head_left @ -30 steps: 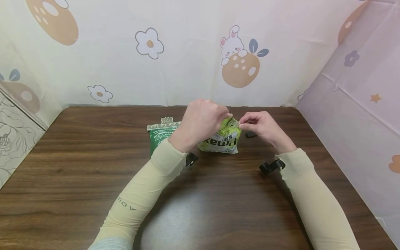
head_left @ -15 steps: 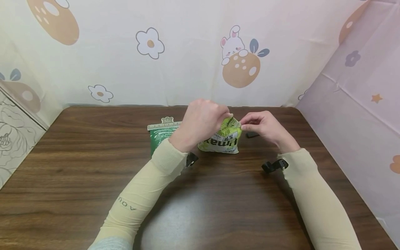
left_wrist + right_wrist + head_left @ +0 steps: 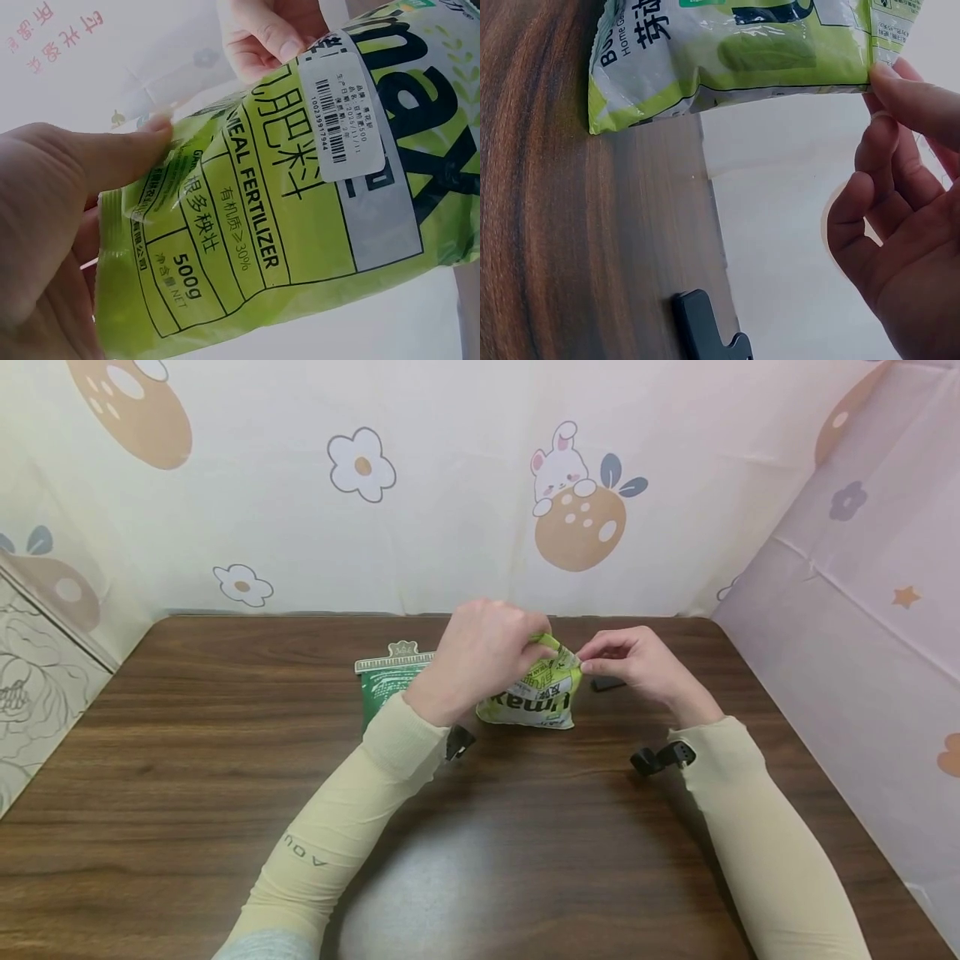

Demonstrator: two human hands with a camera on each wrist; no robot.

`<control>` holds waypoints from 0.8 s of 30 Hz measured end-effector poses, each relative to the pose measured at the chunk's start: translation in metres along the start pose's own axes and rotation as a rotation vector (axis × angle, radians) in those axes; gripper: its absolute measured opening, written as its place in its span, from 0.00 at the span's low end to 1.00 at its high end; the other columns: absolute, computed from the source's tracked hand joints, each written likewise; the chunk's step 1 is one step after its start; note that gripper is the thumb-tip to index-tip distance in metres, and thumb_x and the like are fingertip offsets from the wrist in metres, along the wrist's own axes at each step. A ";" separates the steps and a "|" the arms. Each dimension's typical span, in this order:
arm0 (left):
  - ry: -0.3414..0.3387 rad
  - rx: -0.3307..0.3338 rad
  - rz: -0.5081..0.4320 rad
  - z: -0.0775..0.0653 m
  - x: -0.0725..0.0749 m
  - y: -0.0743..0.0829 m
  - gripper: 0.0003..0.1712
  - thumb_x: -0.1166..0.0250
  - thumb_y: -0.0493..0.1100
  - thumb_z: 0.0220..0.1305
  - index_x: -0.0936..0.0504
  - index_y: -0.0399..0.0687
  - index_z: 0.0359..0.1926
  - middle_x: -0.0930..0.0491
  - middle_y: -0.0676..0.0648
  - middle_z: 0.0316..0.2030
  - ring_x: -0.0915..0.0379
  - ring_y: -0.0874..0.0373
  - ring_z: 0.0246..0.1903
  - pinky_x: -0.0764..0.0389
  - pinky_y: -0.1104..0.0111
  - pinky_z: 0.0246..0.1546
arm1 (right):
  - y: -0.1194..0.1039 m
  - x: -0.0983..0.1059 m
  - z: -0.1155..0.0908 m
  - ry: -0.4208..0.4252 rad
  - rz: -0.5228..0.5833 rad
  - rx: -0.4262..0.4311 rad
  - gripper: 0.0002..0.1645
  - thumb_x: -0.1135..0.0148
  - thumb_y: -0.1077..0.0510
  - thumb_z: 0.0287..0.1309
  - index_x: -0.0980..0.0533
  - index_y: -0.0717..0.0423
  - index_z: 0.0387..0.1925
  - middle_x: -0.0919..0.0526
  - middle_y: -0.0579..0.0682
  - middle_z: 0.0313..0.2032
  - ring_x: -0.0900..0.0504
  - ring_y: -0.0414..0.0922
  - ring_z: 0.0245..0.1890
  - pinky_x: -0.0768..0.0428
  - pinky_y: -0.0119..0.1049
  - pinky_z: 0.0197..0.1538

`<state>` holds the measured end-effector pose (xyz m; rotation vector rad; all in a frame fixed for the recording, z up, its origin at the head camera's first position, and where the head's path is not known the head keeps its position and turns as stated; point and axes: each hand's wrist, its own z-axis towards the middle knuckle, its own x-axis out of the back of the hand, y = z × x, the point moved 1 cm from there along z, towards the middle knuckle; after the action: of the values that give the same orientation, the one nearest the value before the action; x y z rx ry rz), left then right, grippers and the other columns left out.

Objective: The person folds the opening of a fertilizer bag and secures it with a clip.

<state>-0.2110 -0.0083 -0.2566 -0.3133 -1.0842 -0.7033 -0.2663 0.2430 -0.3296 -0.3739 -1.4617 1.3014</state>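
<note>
A green and white bag of fertilizer [image 3: 528, 697] stands on the table, with its bottom toward the person in the head view. My left hand [image 3: 487, 647] pinches its top edge near the left; in the left wrist view the thumb [image 3: 124, 154] lies across the printed face, the other fingers partly hidden behind the bag [image 3: 300, 225]. At the opposite top corner, my right hand [image 3: 637, 664] pinches the bag between thumb and index finger. Its remaining fingers [image 3: 855, 199] curl loosely below in the right wrist view.
Left of the bag lies a green packet [image 3: 386, 689] with a pale, ornate clip [image 3: 402, 650] along its top, partly hidden by the left arm. A dark, hooked object [image 3: 705, 326] lies on the wooden table [image 3: 480, 860] behind the right hand. A patterned curtain [image 3: 450, 527] hangs behind the table.
My left thumb has slid lower on the bag, and a strip of its green top edge now shows above the thumb. My right hand has shifted slightly right, still pinching the corner.
</note>
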 end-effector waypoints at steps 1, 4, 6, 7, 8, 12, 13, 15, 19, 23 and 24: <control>-0.006 -0.001 -0.007 0.000 0.000 0.000 0.10 0.29 0.53 0.63 0.11 0.55 0.38 0.15 0.57 0.28 0.27 0.64 0.22 0.28 0.69 0.23 | 0.000 0.000 0.000 -0.001 0.003 -0.004 0.07 0.31 0.69 0.57 0.15 0.64 0.39 0.14 0.51 0.35 0.18 0.43 0.34 0.20 0.34 0.38; -0.013 -0.005 -0.006 0.000 -0.001 0.000 0.08 0.28 0.51 0.62 0.12 0.55 0.38 0.15 0.57 0.30 0.27 0.64 0.23 0.28 0.70 0.24 | 0.001 0.001 -0.001 0.001 0.009 -0.017 0.07 0.31 0.68 0.58 0.15 0.64 0.40 0.15 0.51 0.36 0.18 0.44 0.35 0.19 0.36 0.38; -0.010 -0.010 -0.004 0.000 -0.002 -0.001 0.06 0.28 0.49 0.63 0.12 0.55 0.38 0.15 0.57 0.30 0.27 0.63 0.23 0.28 0.69 0.24 | 0.001 0.001 -0.002 0.003 0.010 -0.023 0.07 0.31 0.67 0.58 0.16 0.64 0.40 0.15 0.52 0.36 0.18 0.45 0.35 0.19 0.37 0.39; -0.008 -0.012 -0.004 0.000 -0.003 -0.001 0.06 0.29 0.49 0.63 0.12 0.55 0.38 0.14 0.57 0.31 0.27 0.63 0.23 0.28 0.69 0.24 | 0.001 0.001 -0.002 0.005 0.009 -0.027 0.08 0.31 0.67 0.58 0.16 0.64 0.40 0.15 0.51 0.36 0.18 0.45 0.35 0.19 0.37 0.39; -0.005 -0.015 -0.005 0.000 -0.003 -0.001 0.05 0.29 0.48 0.63 0.12 0.55 0.38 0.15 0.57 0.31 0.27 0.63 0.23 0.28 0.69 0.24 | 0.002 0.001 -0.002 0.007 0.007 -0.033 0.08 0.31 0.67 0.58 0.16 0.64 0.41 0.14 0.51 0.36 0.18 0.45 0.35 0.19 0.37 0.39; -0.002 -0.008 -0.012 0.000 -0.002 -0.002 0.05 0.29 0.48 0.64 0.11 0.55 0.38 0.15 0.57 0.31 0.27 0.63 0.23 0.28 0.69 0.24 | 0.001 0.001 -0.001 0.009 -0.001 -0.067 0.10 0.30 0.67 0.58 0.17 0.64 0.43 0.14 0.48 0.37 0.17 0.44 0.37 0.19 0.35 0.40; -0.006 -0.004 -0.011 0.000 -0.002 -0.002 0.05 0.29 0.48 0.64 0.11 0.55 0.38 0.15 0.57 0.31 0.27 0.63 0.24 0.28 0.69 0.24 | 0.001 0.001 -0.001 0.011 -0.001 -0.078 0.11 0.30 0.67 0.58 0.17 0.64 0.43 0.14 0.47 0.37 0.17 0.44 0.37 0.19 0.34 0.40; -0.016 0.005 -0.008 0.000 -0.001 -0.001 0.06 0.30 0.49 0.64 0.11 0.56 0.39 0.14 0.57 0.31 0.26 0.62 0.24 0.28 0.69 0.24 | 0.001 0.002 -0.001 0.015 -0.001 -0.098 0.12 0.30 0.66 0.58 0.17 0.64 0.44 0.14 0.46 0.38 0.17 0.43 0.38 0.20 0.34 0.41; -0.034 0.016 0.003 0.000 0.001 0.000 0.06 0.30 0.50 0.64 0.11 0.57 0.40 0.14 0.57 0.32 0.25 0.62 0.25 0.27 0.68 0.24 | 0.003 0.003 -0.001 0.018 -0.005 -0.118 0.14 0.29 0.65 0.58 0.18 0.64 0.46 0.14 0.47 0.38 0.18 0.44 0.39 0.20 0.34 0.42; -0.040 0.018 0.008 0.000 0.001 0.001 0.06 0.30 0.50 0.64 0.11 0.57 0.40 0.14 0.57 0.32 0.24 0.61 0.25 0.27 0.67 0.24 | 0.008 0.006 -0.001 0.032 -0.024 -0.132 0.15 0.30 0.63 0.59 0.18 0.64 0.47 0.14 0.50 0.40 0.17 0.45 0.40 0.20 0.36 0.43; -0.039 0.017 0.009 0.000 0.001 0.001 0.06 0.30 0.50 0.64 0.11 0.57 0.40 0.14 0.57 0.32 0.24 0.61 0.25 0.27 0.67 0.24 | 0.010 0.007 -0.001 0.046 -0.036 -0.143 0.15 0.30 0.62 0.59 0.18 0.64 0.48 0.14 0.50 0.41 0.18 0.45 0.40 0.20 0.36 0.43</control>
<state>-0.2101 -0.0080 -0.2556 -0.3181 -1.1250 -0.6816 -0.2715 0.2526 -0.3344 -0.4666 -1.5198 1.1564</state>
